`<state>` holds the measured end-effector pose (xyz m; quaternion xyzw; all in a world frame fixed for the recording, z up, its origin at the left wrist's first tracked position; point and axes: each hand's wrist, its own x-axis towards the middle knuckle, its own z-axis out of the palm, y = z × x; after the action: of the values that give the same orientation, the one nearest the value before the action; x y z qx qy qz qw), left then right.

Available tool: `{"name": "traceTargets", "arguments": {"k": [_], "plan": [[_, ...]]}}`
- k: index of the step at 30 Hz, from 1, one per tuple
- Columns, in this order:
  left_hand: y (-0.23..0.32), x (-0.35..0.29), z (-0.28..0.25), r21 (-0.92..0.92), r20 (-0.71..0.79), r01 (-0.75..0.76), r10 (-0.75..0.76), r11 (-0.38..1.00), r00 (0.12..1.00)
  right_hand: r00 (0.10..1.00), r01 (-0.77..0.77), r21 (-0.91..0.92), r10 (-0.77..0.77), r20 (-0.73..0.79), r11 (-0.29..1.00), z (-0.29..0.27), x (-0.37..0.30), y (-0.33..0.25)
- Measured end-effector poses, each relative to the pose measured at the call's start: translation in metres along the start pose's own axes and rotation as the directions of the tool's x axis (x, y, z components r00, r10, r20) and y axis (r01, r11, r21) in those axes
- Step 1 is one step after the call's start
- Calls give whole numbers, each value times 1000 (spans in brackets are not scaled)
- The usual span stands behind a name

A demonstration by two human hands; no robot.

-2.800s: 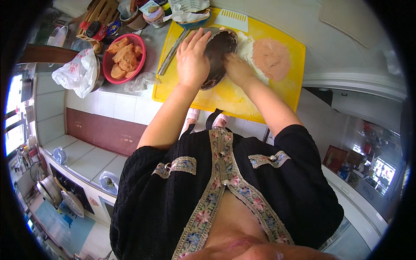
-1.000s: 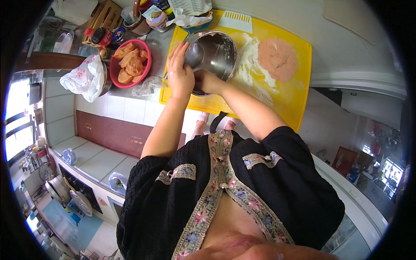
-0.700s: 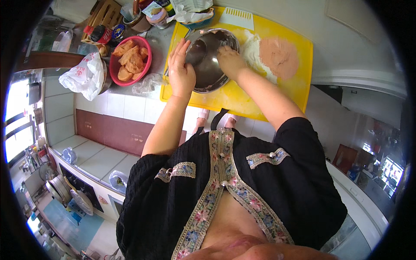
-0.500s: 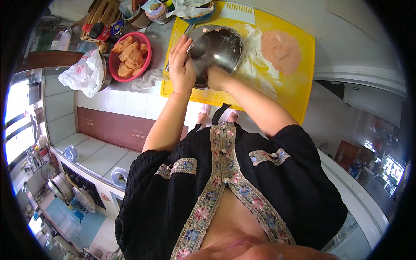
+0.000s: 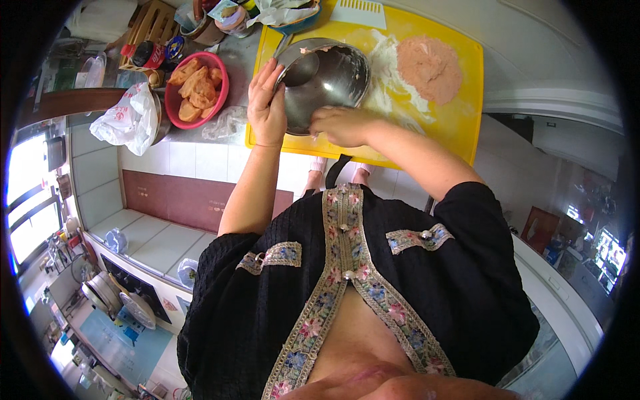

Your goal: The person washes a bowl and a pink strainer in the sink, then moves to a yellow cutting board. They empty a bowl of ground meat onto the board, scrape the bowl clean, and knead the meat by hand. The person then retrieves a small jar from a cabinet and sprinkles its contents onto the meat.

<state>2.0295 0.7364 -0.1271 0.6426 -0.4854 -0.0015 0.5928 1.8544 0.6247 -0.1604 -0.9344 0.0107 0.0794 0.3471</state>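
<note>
A metal mixing bowl (image 5: 337,83) sits tilted on the yellow cutting board (image 5: 460,133), its inside smeared with pale residue. My left hand (image 5: 268,110) grips its left rim, fingers upright along the edge and thumb toward the inside. At the near rim, my right hand (image 5: 340,125) has its fingers curled and pressed together; what they hold, if anything, is hidden. Right of the bowl lies a mound of pinkish, paste-like mixture (image 5: 430,70), with white flour (image 5: 381,70) spread beside it.
A red basin (image 5: 222,100) of orange-brown chunks stands to the left, beside a white plastic bag (image 5: 130,120). A white scraper (image 5: 360,13) and a blue dish (image 5: 300,25) are at the board's far edge. A clear crumpled bag (image 5: 227,125) lies near the counter edge.
My right hand has come from inside the bowl back to its near rim, fingers curling. My left hand has shifted slightly left and nearer, still gripping the bowl.
</note>
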Motion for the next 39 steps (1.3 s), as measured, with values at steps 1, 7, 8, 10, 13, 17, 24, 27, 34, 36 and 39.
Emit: {"name": "traceTargets", "arguments": {"k": [1,7,8,10,13,17,24,27,34,36,39], "plan": [[3,2,1,9,15,3,-3,1000,1000,996,-85,-83,86,10,993,-8,-5,5],[9,4,12,17,-55,51,-50,999,997,908,-411,-242,420,-20,879,-26,-1,4],[10,3,14,46,-30,28,-27,999,999,877,-469,-211,481,5,858,-22,7,-5],[15,6,17,101,20,-30,28,994,999,865,-501,-29,502,26,865,1,22,-1],[13,2,18,128,-20,-34,37,991,999,884,-462,310,461,80,831,3,36,-16],[13,2,19,100,-64,-27,34,995,997,929,-207,805,369,-16,556,4,50,-30],[8,-1,16,94,-79,44,-36,995,996,951,-167,315,237,-198,934,29,15,-10],[13,4,19,115,-45,35,-30,993,999,957,-280,-265,246,-154,923,9,-16,13],[23,11,28,157,-19,46,-44,987,999,900,-434,-515,373,-223,739,-42,-23,19],[25,12,32,171,-10,11,-9,985,1000,826,-564,-391,497,-267,727,-24,-17,18],[36,16,38,220,10,-43,42,975,999,736,-677,-247,639,-226,693,-3,-1,0]]}}
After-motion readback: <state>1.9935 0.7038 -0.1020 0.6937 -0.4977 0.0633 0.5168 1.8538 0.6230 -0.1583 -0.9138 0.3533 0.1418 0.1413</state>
